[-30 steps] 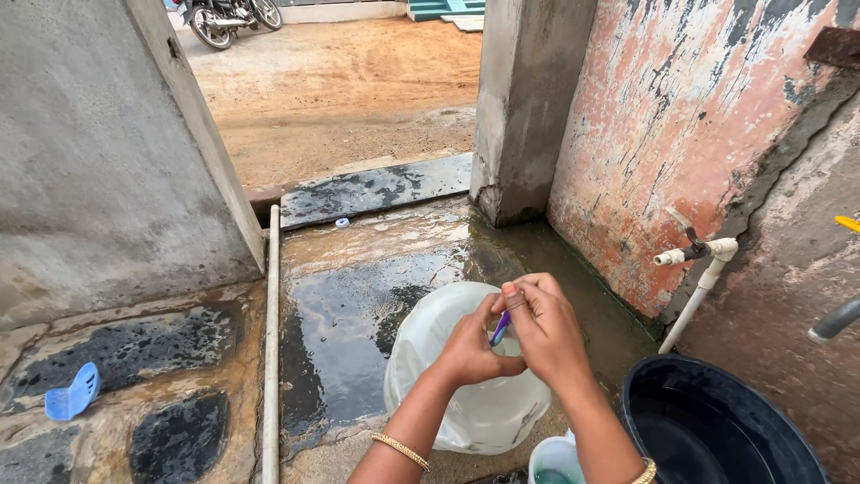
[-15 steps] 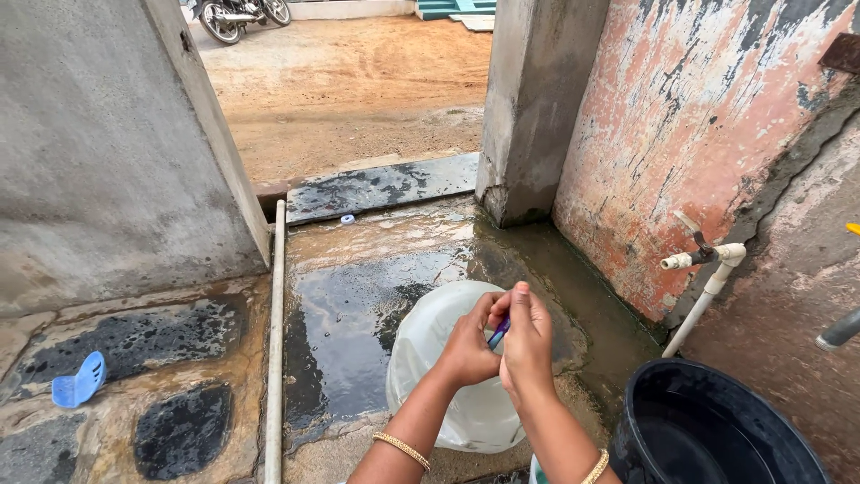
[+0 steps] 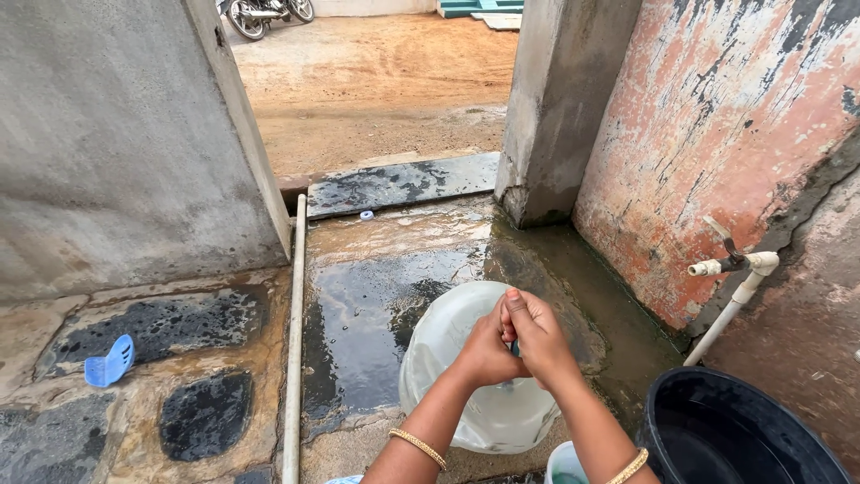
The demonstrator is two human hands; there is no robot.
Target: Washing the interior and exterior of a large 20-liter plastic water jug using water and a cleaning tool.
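Wet stone: the floor (image 3: 376,305) under you is dark and shiny with water, which fits the tap (image 3: 730,264) on the peeling pink wall (image 3: 717,116) to your right
Hands: your left hand (image 3: 486,351) and right hand (image 3: 537,336) are pressed together over the jug, fingers curled tight round something small (a sliver of blue shows between them, too hidden to name)
Jug: the big translucent white water jug (image 3: 466,376) lies tilted on the wet floor just under your hands, placed near the tap; what it holds cannot be told
Bucket: the black bucket (image 3: 743,430) sits just below the tap pipe, at your right; its inside is dark, so any water is hard to make out
Small cup: a white cup (image 3: 566,464) stands between jug and bucket
Off to the left: a blue plastic scoop (image 3: 109,362) lies well apart on dry stone
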